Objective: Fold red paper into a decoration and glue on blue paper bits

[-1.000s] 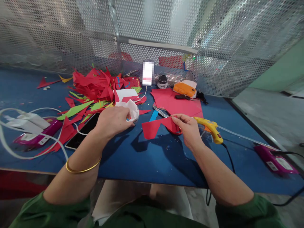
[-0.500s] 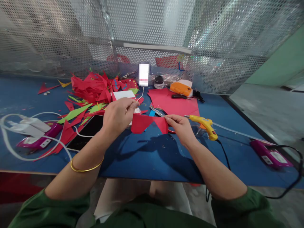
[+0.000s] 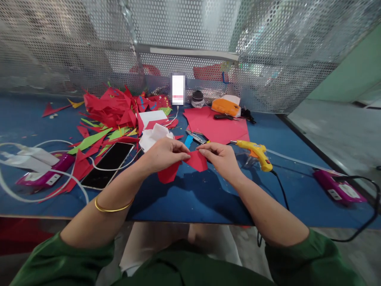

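Note:
A piece of red paper (image 3: 197,161) is held between my two hands, above the front middle of the blue table. My left hand (image 3: 166,154) pinches its left part, and a rounded red flap hangs below those fingers. The upper right corner is gripped between the thumb and fingertips of my right hand (image 3: 219,158). Just behind my left hand lies a crumpled white paper (image 3: 154,136). Beyond the red paper are scissors (image 3: 196,137), partly hidden by my right hand, and a small blue strip (image 3: 188,141).
A yellow glue gun (image 3: 256,153) lies to the right, its cord running off the table edge. Red sheets (image 3: 214,125) lie behind, with an orange packet (image 3: 226,106). At left are heaped red scraps (image 3: 110,107), a dark phone (image 3: 108,166) and a purple power strip (image 3: 64,165) with white cables.
My left hand has moved right and down, closer to my right hand. The red paper, stretched wide before, is now bunched between them. The crumpled white paper has come into fuller view.

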`<state>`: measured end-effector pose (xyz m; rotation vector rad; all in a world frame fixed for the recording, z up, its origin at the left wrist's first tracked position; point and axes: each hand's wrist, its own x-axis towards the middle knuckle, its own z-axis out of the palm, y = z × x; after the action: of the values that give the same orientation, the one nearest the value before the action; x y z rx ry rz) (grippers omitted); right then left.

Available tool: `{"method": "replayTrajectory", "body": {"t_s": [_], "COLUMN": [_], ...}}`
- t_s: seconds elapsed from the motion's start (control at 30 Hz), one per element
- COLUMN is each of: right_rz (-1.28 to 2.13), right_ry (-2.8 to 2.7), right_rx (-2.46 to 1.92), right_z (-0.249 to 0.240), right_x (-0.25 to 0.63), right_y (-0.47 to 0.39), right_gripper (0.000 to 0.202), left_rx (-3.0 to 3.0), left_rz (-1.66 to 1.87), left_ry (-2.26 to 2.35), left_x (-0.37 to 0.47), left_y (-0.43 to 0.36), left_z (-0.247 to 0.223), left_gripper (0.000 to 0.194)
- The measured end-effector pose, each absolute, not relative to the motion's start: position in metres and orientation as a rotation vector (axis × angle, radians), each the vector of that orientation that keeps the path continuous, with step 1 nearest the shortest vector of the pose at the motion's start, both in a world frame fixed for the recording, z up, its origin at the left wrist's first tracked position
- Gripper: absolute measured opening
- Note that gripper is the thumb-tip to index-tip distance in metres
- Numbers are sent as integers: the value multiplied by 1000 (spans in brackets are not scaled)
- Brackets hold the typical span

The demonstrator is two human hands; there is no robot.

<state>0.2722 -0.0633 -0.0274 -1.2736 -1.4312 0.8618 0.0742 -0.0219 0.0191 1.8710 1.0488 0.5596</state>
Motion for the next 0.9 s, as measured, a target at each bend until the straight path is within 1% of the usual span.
{"method": "replayTrajectory", "body": {"t_s": [0.1, 0.3, 0.43, 0.5, 0.67, 0.8, 0.9], "right_rz": [859, 1033, 1180, 1234, 1295, 1295, 1272], "right_ry": [-1457, -1467, -1374, -1315, -1229, -1240, -1243], "right_rx": [-1283, -1331, -1323, -1310, -1297, -1293, -1292], "right_z": [-28, -31, -33, -33, -33, -33, -33], "right_x": [272, 267, 260, 259, 260, 262, 262], "right_y": [-63, -65, -69, -70, -70, -69, -69], "right_gripper": [26, 35, 32, 31, 35, 29, 25], "left_rx": [1795, 1704, 1769, 1789, 1741, 1565, 1572], "left_rz": [548, 563, 588, 580, 464, 428, 436], "left_ry": [1042, 979, 992, 1009, 1017, 984, 1002], "left_x": [72, 73, 76, 77, 78, 79, 80], "left_y": [-20, -19, -19, -19, -22, -24, -25], "left_z": [14, 0, -8, -8, -3, 0, 2], "left_gripper": [11, 13, 14, 15, 13, 13, 11]}}
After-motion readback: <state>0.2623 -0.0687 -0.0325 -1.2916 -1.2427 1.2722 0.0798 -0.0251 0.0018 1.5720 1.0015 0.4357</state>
